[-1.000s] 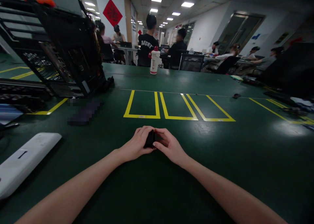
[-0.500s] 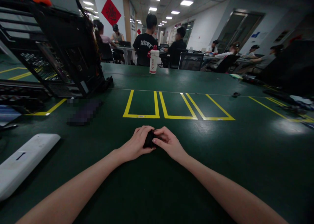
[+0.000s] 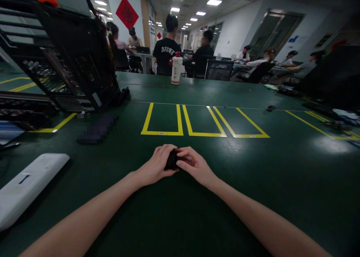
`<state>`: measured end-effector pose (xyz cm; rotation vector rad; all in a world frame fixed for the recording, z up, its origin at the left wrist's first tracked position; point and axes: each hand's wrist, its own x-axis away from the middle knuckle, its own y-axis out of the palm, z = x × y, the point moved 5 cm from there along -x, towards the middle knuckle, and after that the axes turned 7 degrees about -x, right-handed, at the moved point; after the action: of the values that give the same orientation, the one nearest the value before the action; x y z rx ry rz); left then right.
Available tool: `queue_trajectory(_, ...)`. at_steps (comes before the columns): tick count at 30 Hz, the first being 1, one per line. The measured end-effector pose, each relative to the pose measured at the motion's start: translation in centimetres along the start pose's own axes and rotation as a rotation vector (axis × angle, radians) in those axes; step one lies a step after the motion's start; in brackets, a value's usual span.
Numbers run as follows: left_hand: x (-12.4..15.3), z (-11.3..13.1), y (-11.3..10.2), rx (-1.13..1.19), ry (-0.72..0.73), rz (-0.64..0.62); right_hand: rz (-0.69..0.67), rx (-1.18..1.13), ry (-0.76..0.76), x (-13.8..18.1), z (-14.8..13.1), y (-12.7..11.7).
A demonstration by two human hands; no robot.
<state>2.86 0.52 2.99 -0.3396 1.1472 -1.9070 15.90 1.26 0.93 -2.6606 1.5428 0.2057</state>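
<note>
Black computer case [image 3: 75,62] at left in my feed, white oblong device [image 3: 29,189] nearer my camera, red-topped white bottle [image 3: 176,72] farther off, yellow tape outlines [image 3: 206,135] on the green table [image 3: 185,219], seated people [image 3: 166,50] beyond

a: what is pictured at center?

b: a small black object [image 3: 170,161], dark and angular, held in the left grip [image 3: 153,167] over a dark green worktop [image 3: 180,212].

a: and its shape?

b: blocky, with a straight, nearly upright edge along its right side. finer surface detail is lost in shadow.

a: how is it held?

b: its top sits under the left fingers, its lower part by the left thumb. whether its base rests on the worktop cannot be told.

a: and the other side?

b: the right grip [image 3: 198,169] is seen at that straight edge, thumb and fingertips just beside it; contact is unclear.
</note>
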Motion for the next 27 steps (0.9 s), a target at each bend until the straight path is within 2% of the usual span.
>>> queue_trajectory(4, 0.0, 0.0, 0.0, 0.004, -0.005, -0.004, 0.057, 0.009, 0.040, -0.1, 0.2, -0.1)
queue_trajectory(13, 0.0, 0.0, 0.1, -0.006, 0.013, 0.006, -0.027, 0.004, 0.050, 0.3, 0.0, 0.2)
queue_trajectory(18, -0.1, -0.2, 0.1, -0.043, 0.020, 0.033, 0.088, 0.133, -0.050, 0.5, -0.5, -0.8)
queue_trajectory(22, -0.1, -0.5, 0.0, -0.059, 0.019, 0.066, 0.032, -0.042, 0.097, -0.1, 0.5, -0.7)
queue_trajectory(27, 0.1, -0.5, 0.2, -0.054, 0.033, 0.036, 0.056, -0.131, 0.150, -0.6, 0.8, 0.0)
